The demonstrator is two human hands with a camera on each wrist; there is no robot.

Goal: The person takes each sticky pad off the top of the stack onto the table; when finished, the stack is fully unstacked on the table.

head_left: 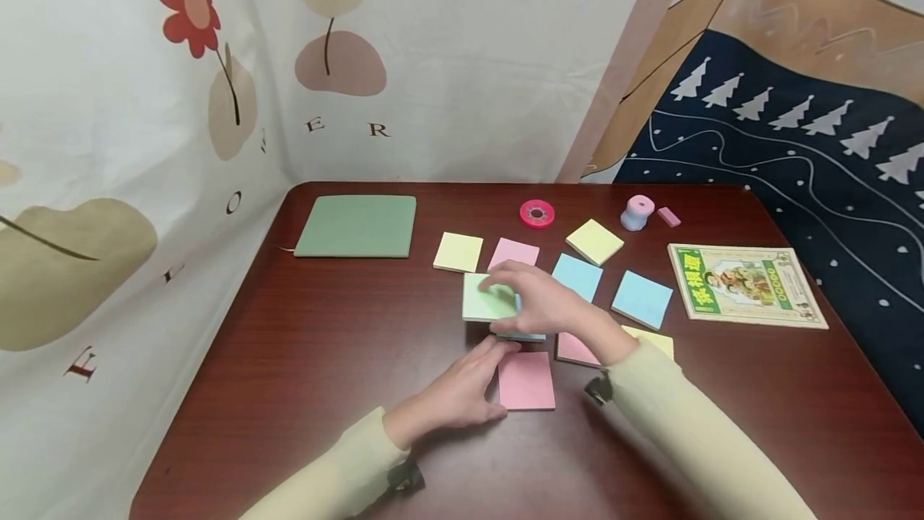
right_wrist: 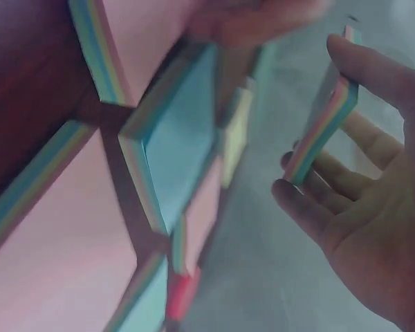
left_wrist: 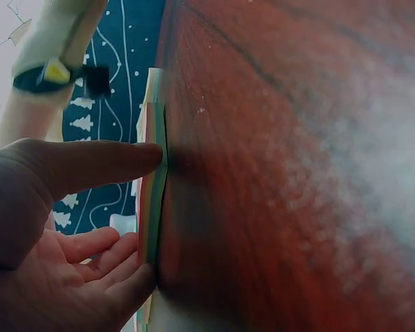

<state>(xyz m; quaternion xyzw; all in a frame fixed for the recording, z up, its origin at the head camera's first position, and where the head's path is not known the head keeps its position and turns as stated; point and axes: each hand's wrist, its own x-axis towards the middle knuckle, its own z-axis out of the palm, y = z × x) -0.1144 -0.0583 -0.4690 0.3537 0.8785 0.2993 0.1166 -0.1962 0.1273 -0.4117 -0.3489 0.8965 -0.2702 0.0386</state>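
My right hand (head_left: 537,295) grips a green-topped sticky note pad (head_left: 482,303) by its edges and holds it above the table. In the right wrist view its layered pink, yellow and green side (right_wrist: 325,131) shows between thumb and fingers. Partly under that pad and hand is a blue-topped pad (head_left: 530,336). My left hand (head_left: 465,387) is at a pink-topped pad (head_left: 527,381) on the table, thumb at its near left corner and fingers at its far left corner. The left wrist view shows that thumb and little finger against the pad's layered side (left_wrist: 152,207).
More pads lie around: yellow (head_left: 458,252), pink (head_left: 516,252), yellow (head_left: 595,241), blue (head_left: 642,299). A green rectangular board (head_left: 357,226) is at the back left. Further back are a red tape roll (head_left: 537,213), a pink-and-blue spool (head_left: 638,213) and a pink eraser-like block (head_left: 669,217). A printed booklet (head_left: 747,286) lies right.
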